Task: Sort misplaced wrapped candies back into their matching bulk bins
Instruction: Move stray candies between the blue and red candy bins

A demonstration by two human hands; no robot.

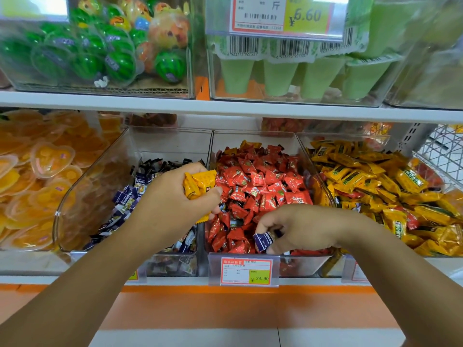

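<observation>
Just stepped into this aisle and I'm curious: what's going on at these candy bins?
A person is sorting stray candies. The left hand grips a few yellow wrapped candies above the divide between the dark blue candy bin and the red candy bin. The right hand pinches one dark blue wrapped candy low over the front of the red candy bin. The yellow candy bin sits to the right. Neither hand's candy is in its matching bin yet.

Upper left: watermelon-striped balls [120, 63]. Upper middle: green jelly cups [278, 76] under a yellow price tag [283, 13]. Left: orange heart cups [50, 159].
</observation>
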